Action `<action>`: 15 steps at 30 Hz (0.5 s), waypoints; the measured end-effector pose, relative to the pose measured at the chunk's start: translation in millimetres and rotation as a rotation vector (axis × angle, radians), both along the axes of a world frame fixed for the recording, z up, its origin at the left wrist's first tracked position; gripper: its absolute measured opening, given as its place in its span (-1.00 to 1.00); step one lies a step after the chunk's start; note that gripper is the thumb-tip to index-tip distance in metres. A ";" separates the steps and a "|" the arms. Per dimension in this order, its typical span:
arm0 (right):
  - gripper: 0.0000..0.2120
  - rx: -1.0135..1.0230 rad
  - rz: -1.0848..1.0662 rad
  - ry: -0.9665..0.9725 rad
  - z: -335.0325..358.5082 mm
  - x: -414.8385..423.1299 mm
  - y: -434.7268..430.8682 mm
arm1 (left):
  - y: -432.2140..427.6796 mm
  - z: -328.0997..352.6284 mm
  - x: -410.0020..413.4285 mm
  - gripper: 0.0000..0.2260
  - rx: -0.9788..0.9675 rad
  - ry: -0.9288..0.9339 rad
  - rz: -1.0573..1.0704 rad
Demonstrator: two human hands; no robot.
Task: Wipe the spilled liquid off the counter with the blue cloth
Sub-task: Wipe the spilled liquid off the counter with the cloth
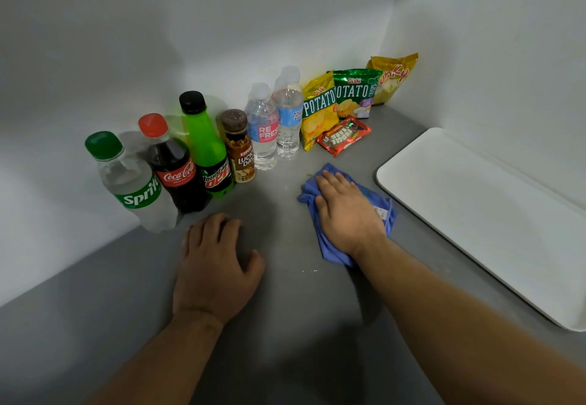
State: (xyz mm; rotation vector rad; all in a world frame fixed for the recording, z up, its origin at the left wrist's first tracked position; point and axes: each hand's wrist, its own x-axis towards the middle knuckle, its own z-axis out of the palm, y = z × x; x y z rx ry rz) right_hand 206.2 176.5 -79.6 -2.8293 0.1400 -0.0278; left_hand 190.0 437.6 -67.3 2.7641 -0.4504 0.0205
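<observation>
My right hand (pixel 344 211) lies flat, palm down and fingers spread, pressing on the blue cloth (pixel 333 246), which is bunched under it on the grey tabletop (pixel 285 325) a little right of the frame's centre. My left hand (pixel 215 271) rests open on the bare tabletop at centre, fingers loosely curled down and holding nothing, well apart from the cloth.

Just past the cloth's far edge a small brownish smear (pixel 308 176) marks the surface, and a few tiny wet specks (pixel 309 270) glint between my two hands.

Above my left hand a row of bottles stands upright along the wall: a Sprite bottle (pixel 133 182) at the left, then a Coca-Cola bottle (pixel 174 167), a green Mountain Dew bottle (pixel 207 148), a small brown coffee bottle (pixel 239 148) and two clear water bottles (pixel 263 129), (pixel 288 116). To their right, in the upper middle of the frame, lean a yellow potato chip bag (pixel 318 113), a green potato chip bag (pixel 355 92) and a gold snack bag (pixel 393 76), with a red fudge bar pack (pixel 344 136) lying in front of them. A white tray (pixel 475 214) sits along the right side of the frame, near the cloth but not touching it.
</observation>
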 end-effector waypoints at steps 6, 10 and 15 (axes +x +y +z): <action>-0.36 -0.044 0.017 -0.019 -2.9 -33.1 -15.8 | 0.3 -2.2 1.2 -0.44 -0.003 -0.002 -0.001; -0.21 -0.111 -0.053 0.057 1.7 -3.7 -21.6 | -0.3 -2.7 1.8 -0.44 0.001 0.014 0.004; -0.19 -0.113 0.025 0.091 4.0 28.3 5.7 | 0.7 -4.8 2.9 -0.42 0.005 0.016 0.005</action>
